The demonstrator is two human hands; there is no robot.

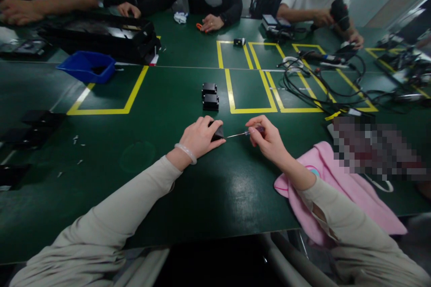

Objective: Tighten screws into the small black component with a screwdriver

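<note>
While the left hand holds a small black box-shaped block down on the dark green, smooth-topped counter near the middle of the frame, the right hand points a slim metal-shafted screwdriver with a dark reddish handle at the block's right side. The left hand grasps the block, fingers over its top and thumb along its near edge, covering much of it; the right hand pinches the handle between thumb and fingers. The tip ends right by the block and the left thumb, but whether it touches the block or sits in a recess cannot be made out at this size.

The step in hand looks like driving or loosening a fastener on that block, probably at the stage of lining up the tip. From there, the next move would call for seating the tip squarely and turning the handle while the left hand braces the block against twisting. With the left thumb so near the tip, a slip could catch it.

Just above the hands, near the centre of the frame, two similar glossy black blocks stand one behind the other. A blue plastic scoop-shaped bin sits at the upper left, and a soft pink cloth lies under the right forearm at the lower right.
</note>
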